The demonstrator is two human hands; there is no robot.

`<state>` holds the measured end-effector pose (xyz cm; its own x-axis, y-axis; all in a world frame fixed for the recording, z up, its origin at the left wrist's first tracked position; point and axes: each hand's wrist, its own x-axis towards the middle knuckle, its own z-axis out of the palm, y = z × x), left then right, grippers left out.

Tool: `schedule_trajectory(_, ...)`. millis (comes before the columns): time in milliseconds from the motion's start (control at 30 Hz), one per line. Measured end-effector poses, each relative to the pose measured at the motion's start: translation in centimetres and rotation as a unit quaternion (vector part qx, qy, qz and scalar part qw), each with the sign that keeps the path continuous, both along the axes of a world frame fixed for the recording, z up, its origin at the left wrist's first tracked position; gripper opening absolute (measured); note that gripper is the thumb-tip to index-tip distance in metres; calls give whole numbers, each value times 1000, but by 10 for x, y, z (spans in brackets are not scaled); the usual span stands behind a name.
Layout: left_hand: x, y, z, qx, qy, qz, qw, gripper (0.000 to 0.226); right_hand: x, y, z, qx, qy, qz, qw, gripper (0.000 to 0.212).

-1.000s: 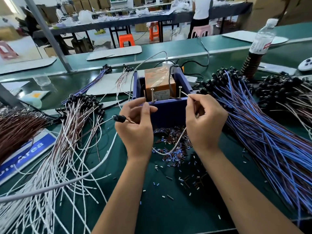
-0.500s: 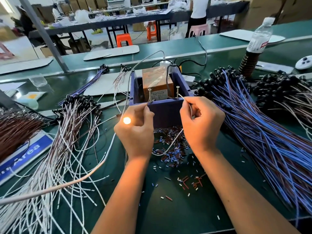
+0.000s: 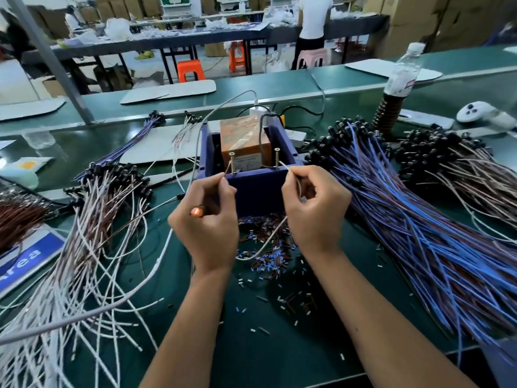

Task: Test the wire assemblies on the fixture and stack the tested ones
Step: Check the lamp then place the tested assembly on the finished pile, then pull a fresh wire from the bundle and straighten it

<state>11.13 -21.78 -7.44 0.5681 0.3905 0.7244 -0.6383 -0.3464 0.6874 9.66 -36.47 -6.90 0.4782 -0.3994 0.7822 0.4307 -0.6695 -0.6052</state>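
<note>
Meanwhile, at a green worktop (image 3: 251,345), a person's left hand (image 3: 208,222) and right hand (image 3: 314,211) each hold a tight grip on one bare end of a wire assembly (image 3: 265,242), touching the ends to two upright screws (left (image 3: 231,161), right (image 3: 277,156)) on the blue test fixture (image 3: 257,183). Its lamp (image 3: 196,211) glows orange by the left hand. White-wired assemblies (image 3: 84,247) lie left, blue ones (image 3: 419,233) right.

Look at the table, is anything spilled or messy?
Yes. Tiny cut wire bits lie scattered over the green mat in front of the blue test fixture, between the arms, like spilled crumbs.
</note>
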Motion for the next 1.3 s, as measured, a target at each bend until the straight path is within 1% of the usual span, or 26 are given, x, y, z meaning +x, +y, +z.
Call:
schedule_trajectory(67,-7,-7,4,-2,-23,-6,1000,9,-1,0,1,9,4,6,1000,8)
schedule_trajectory(133,-15,-7,13,7,-34,-9,999,11,-1,10,6,43,9,40,998,8)
schedule_trajectory(200,-24,-36,28,-4,-35,-70,997,16,-11,-5,12,78,13,24,997,9)
schedule_trajectory(267,-31,-57,45,-31,-11,-126,992,16,-18,-21,24,112,7,16,994,11)
schedule_trajectory(333,-37,-97,63,-60,26,-220,973,16,-31,-64,38,127,-4,-27,992,11)
schedule_trajectory(367,-38,-118,72,-68,50,-263,961,16,-38,-91,47,125,-8,-59,990,11)
schedule_trajectory(433,-39,-166,86,-63,116,-338,932,13,-57,-153,60,106,13,-158,982,12)
schedule_trajectory(467,-39,-189,92,-51,154,-365,917,13,-68,-183,65,91,42,-210,972,13)
schedule_trajectory(533,-39,-235,100,-23,225,-414,882,14,-95,-242,69,64,139,-293,944,17)
schedule_trajectory(600,-41,-278,104,-24,271,-460,845,15,-125,-288,68,82,217,-338,912,23)
schedule_trajectory(633,-41,-294,105,-36,288,-478,829,14,-137,-303,65,104,230,-357,900,26)
schedule_trajectory(700,-44,-327,108,-68,327,-508,794,11,-159,-326,63,132,222,-411,874,36)
schedule_trajectory(733,-47,-343,108,-82,350,-523,773,14,-166,-332,64,130,207,-441,864,37)
schedule_trajectory(767,-50,-356,108,-96,372,-542,747,20,-171,-334,65,105,180,-460,863,36)
schedule_trajectory(833,-59,-378,107,-115,400,-583,698,38,-173,-329,69,-3,135,-446,885,30)
schedule_trajectory(900,-68,-395,109,-138,411,-614,660,46,-171,-324,73,-136,166,-373,903,31)
schedule_trajectory(933,-72,-400,111,-157,415,-625,643,45,-169,-324,74,-164,201,-316,913,34)
schedule_trajectory(967,-73,-403,115,-183,417,-633,626,44,-168,-325,75,-151,237,-257,925,35)
schedule_trajectory(1000,-73,-406,119,-211,419,-640,609,43,-170,-328,76,-113,264,-202,936,32)
schedule_trajectory(1033,-71,-408,123,-240,419,-645,592,43,-173,-332,77,-82,267,-165,946,27)
schedule_trajectory(1167,-56,-407,134,-323,435,-649,535,39,-181,-349,90,-64,225,-140,962,26)
schedule_trajectory(1233,-54,-406,133,-359,442,-652,500,38,-178,-354,99,-79,257,-127,955,32)
schedule_trajectory(1300,-55,-406,133,-397,444,-659,459,37,-174,-358,106,-104,322,-122,933,29)
